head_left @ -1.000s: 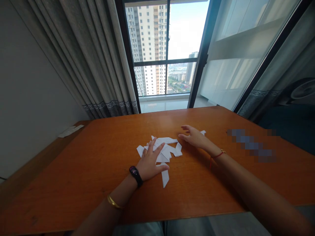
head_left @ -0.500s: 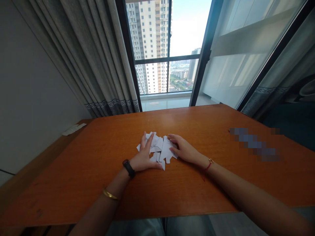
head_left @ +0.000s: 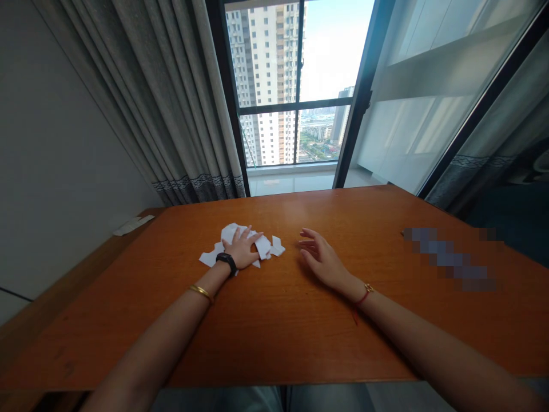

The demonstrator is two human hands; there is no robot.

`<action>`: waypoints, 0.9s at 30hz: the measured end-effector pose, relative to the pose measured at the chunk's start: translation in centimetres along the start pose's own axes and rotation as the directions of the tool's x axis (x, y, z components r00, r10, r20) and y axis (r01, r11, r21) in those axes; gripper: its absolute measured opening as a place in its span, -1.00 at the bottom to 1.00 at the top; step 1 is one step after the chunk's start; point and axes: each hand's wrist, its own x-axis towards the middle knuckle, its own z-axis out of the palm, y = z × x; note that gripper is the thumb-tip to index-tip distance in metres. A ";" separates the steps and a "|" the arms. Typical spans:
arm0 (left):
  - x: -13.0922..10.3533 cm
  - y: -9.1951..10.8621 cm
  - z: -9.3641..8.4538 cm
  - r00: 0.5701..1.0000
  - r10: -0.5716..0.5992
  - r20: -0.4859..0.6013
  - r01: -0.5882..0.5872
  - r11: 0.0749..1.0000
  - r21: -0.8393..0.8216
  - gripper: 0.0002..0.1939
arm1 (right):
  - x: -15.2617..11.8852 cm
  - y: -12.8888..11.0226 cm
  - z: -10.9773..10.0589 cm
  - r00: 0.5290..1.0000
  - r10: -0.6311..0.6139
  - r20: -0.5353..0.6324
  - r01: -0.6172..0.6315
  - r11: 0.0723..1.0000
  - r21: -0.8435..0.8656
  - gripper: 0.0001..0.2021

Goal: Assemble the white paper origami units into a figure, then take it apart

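Observation:
Torn white paper pieces [head_left: 263,247] lie in a loose, overlapping heap left of the middle of the wooden table [head_left: 274,320]. My left hand [head_left: 241,249] rests palm down on the heap with its fingers spread, hiding part of the paper. A black band is on that wrist. To the right of the paper, apart from it, is my right hand [head_left: 321,258], its fingers slightly curved and apart, with nothing in it.
A blurred-out item [head_left: 450,257] lies on the table's right side. A white strip [head_left: 134,225] lies on the ledge at the far left. Beyond the table's back edge are a grey curtain [head_left: 171,103] and a window.
My left hand has moved left, and the paper has shifted left and spread out with it. My right hand no longer touches the paper.

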 end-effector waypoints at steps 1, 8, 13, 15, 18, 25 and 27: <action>0.9 -1.4 -0.2 0.998 -0.069 -0.009 0.069 0.998 0.011 -0.30 | 0.0 0.1 0.1 1.000 -0.016 -0.006 0.015 1.000 -0.026 -0.53; 4.2 -7.2 -2.4 0.918 -0.305 -0.252 0.302 0.952 -0.050 -0.27 | -0.2 0.7 0.9 0.999 -0.048 0.021 0.050 0.995 -0.084 -0.54; 2.9 -8.9 -3.7 0.654 -0.658 -0.373 0.553 0.753 -0.358 -0.14 | -0.2 0.6 0.9 1.000 -0.024 0.002 0.024 0.998 -0.055 -0.55; 2.0 -9.4 -3.6 0.596 -0.761 -0.255 0.615 0.637 -0.465 -0.11 | -0.1 0.4 0.9 1.000 -0.031 0.004 0.031 0.997 -0.064 -0.55; 1.5 -9.2 -2.6 0.646 -0.745 -0.167 0.618 0.639 -0.457 -0.01 | -0.1 0.3 1.0 0.999 -0.036 0.010 0.036 0.996 -0.085 -0.55; 4.7 -6.3 -1.1 0.840 -0.510 -0.185 0.481 0.858 -0.178 -0.19 | -0.2 -0.2 0.9 1.000 0.001 0.018 0.001 0.993 -0.115 -0.54; 5.8 -6.0 -1.3 0.867 -0.481 -0.130 0.462 0.874 -0.150 -0.30 | -0.2 -0.4 0.8 1.000 0.012 0.029 -0.008 0.993 -0.118 -0.54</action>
